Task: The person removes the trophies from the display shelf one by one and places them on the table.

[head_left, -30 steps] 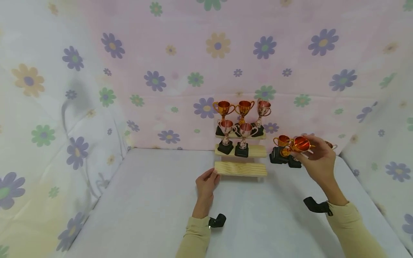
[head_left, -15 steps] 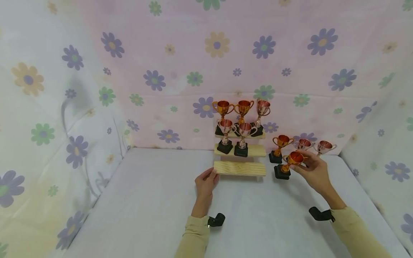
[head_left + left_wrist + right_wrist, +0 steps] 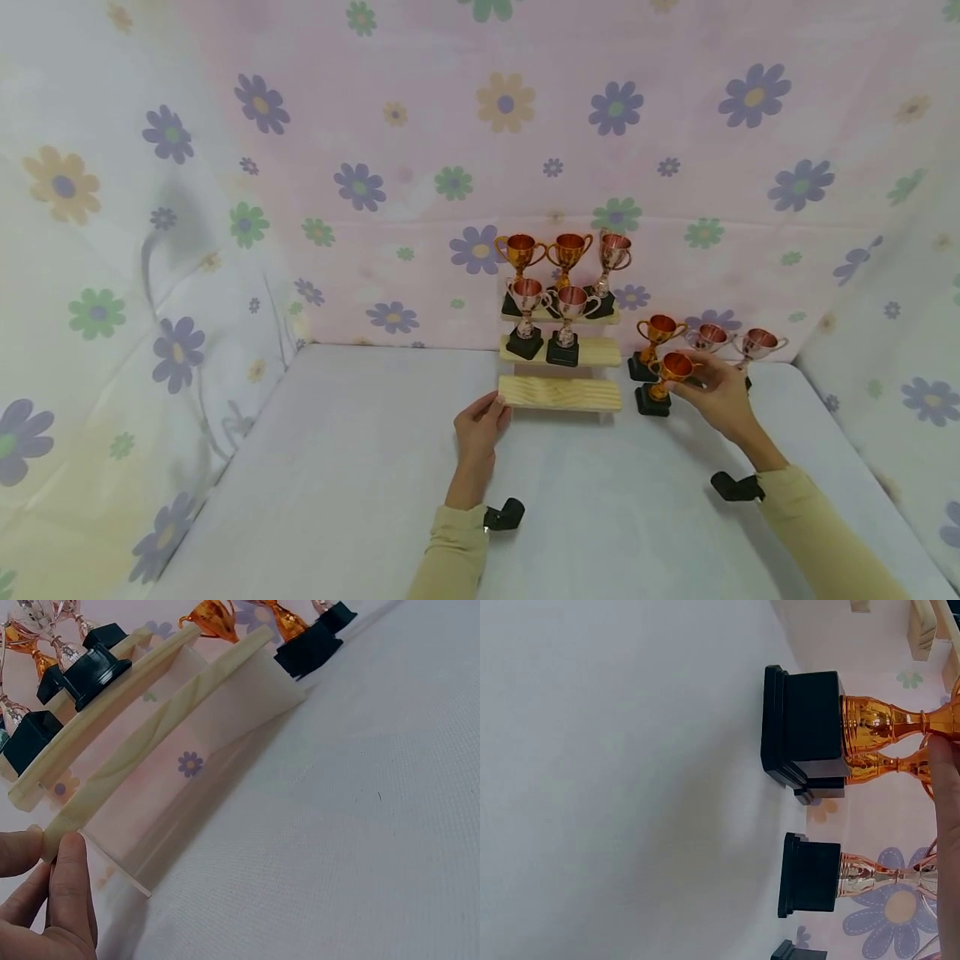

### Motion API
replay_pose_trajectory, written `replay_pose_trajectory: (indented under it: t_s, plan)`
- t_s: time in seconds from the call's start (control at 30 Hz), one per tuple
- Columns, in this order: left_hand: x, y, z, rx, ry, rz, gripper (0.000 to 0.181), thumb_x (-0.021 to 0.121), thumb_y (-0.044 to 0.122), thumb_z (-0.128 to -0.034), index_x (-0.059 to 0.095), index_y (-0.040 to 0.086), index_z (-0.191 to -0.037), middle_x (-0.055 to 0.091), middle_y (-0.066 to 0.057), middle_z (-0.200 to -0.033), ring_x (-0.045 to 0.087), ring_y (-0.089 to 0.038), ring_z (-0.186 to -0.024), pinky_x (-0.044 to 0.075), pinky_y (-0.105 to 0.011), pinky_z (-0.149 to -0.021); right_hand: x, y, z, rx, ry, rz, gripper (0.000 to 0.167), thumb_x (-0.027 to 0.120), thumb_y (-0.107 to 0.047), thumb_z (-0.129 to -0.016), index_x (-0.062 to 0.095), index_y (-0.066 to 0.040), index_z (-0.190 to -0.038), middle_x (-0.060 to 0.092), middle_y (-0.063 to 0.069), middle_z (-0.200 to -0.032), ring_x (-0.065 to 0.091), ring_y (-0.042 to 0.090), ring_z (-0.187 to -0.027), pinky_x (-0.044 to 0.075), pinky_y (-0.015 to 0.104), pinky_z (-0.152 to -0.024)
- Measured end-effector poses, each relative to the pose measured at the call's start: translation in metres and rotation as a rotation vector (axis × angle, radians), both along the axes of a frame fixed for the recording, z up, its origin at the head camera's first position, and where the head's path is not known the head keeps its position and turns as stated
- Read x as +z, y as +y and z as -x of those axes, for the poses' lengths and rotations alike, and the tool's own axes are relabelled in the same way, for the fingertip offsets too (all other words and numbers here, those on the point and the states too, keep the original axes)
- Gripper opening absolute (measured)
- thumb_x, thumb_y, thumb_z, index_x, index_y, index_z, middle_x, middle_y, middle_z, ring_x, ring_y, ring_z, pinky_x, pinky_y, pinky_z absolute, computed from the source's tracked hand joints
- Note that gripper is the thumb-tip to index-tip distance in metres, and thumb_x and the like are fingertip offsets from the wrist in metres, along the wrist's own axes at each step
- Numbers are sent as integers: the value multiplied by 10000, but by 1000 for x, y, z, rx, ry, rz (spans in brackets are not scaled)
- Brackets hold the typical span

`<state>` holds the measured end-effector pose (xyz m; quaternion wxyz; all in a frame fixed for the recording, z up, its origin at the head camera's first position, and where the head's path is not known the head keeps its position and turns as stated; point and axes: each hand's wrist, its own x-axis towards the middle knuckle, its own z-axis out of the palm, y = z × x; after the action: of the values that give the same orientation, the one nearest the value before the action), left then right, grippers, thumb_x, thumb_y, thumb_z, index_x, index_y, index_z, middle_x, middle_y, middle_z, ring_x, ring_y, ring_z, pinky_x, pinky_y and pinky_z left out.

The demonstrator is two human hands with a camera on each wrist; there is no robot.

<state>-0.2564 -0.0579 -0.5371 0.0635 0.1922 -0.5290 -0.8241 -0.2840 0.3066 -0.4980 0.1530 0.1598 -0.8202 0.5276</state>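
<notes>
Closest to the camera you get two tan sleeves [image 3: 450, 558] with a black wrist camera [image 3: 504, 515] strapped on each arm, over a white-covered counter [image 3: 360, 467]. The left hand [image 3: 477, 432] is basically parked: its fingers pinch the left end of the bottom tier of a three-tier wooden shelf [image 3: 558, 392], thumb on one side, closed down to the board's thickness. Right hand [image 3: 720, 402] is where the action is. Its fingers are closed in on the stem and lower cup of a gold trophy [image 3: 866, 724], no wider than the part they've got. A second ago that trophy was tipped over the cluster on the right; now it's upright, lower, and in front of the others, a bit nearer the shelf. So I'd say it's out of the crowd and lined up base-down, which looks like the tricky bit of the work sorted. Can't tell if the base actually touches the counter. Just behind it stands a second gold trophy [image 3: 660, 329], with two rose-gold trophies [image 3: 760, 342] off to the right, partly behind the hand. On the shelf, a rose-gold pair [image 3: 573, 302] stands on the middle tier, and two golds and one rose-gold [image 3: 615, 250] on the top, against a flowered backdrop [image 3: 420, 125].
</notes>
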Motion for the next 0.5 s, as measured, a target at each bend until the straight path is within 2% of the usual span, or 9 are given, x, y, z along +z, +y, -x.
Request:
replay_pose_trajectory:
  t_s: [0.23,0.5]
  plan:
    - [2,0,0,0,-8,14,285,669,-27,-958,649,-135,-1221,658,-146,-1004,684,-116,-806,628,-266,-818,-5,-2,5,-6,-18,40,515,765,63,-867,531,110,-1323,598,-234,-1157,632,-84,-974,554,84,-810]
    - [0,0,0,7,-1,14,277,669,-33,-954,655,-138,-1210,666,-154,-1016,687,-118,-807,629,-258,-805,-7,-3,8,-39,-114,65,569,754,-4,-905,474,93,-1390,594,-253,-1124,622,-81,-947,555,84,-797]
